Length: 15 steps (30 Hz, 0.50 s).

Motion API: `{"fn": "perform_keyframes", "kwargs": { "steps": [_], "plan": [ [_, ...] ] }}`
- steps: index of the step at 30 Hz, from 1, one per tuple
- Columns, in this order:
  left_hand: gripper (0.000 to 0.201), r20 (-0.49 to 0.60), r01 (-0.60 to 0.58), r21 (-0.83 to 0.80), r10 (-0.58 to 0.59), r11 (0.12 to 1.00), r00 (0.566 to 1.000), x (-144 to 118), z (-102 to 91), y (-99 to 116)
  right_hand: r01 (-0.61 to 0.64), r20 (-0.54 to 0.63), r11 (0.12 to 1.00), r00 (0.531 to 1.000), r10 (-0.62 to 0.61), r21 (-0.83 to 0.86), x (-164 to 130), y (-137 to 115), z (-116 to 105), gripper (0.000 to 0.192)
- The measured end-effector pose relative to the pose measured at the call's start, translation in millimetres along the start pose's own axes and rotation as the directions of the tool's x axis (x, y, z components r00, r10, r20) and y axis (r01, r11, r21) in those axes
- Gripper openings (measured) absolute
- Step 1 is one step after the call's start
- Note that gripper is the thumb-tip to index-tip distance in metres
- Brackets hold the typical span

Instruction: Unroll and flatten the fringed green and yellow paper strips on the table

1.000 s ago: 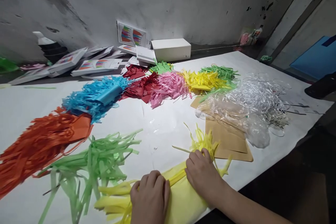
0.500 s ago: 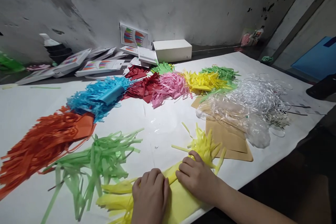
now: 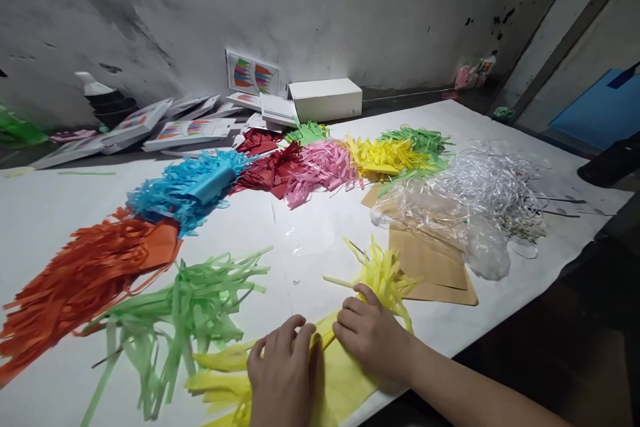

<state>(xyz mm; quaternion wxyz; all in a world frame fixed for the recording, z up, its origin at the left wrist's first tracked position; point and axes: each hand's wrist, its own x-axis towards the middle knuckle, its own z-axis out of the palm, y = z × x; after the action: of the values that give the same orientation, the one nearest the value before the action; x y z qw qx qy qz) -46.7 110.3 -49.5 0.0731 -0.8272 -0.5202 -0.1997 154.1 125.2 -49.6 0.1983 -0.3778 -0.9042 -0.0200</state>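
A sheet of yellow tissue paper with fringed ends lies at the table's near edge, a narrow folded band running along it. My left hand grips the band near its left end, fingers bent and the thumb side facing right. Farther up the same band, my right hand has its fingers curled over the paper. Yellow fringe sticks out beyond the right hand, and more yellow strips spread out left of the left hand. The fingertips of both hands are partly hidden.
Green fringed tissue lies loosely to the left. Orange, blue, dark red, pink and yellow tassels curve behind it. At right are brown envelopes, clear plastic and white string. A white box stands behind.
The fingers of my left hand have lifted and bent a little. The yellow fringe beyond my right hand has bunched slightly leftward. The view has shifted slightly.
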Motion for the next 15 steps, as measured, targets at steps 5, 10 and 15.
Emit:
{"fn": "perform_keyframes", "kwargs": {
  "steps": [5,10,15],
  "plan": [
    [0.022,-0.078,-0.086,-0.195,0.072,0.977,0.994,-6,-0.7,-3,-0.048,-0.011,0.999,0.999,0.049,0.012,0,-4,0,0.014],
    [0.023,-0.08,-0.09,-0.281,0.07,0.955,0.994,-5,-0.1,-4,0.039,-0.045,0.999,0.998,-0.039,-0.016,4,-11,0,0.016],
    [0.012,0.004,-0.095,-0.319,0.102,0.943,0.995,-7,-1.5,-9,0.052,-0.102,0.999,0.994,-0.05,0.015,-11,-2,-5,0.024]
  ]
}}
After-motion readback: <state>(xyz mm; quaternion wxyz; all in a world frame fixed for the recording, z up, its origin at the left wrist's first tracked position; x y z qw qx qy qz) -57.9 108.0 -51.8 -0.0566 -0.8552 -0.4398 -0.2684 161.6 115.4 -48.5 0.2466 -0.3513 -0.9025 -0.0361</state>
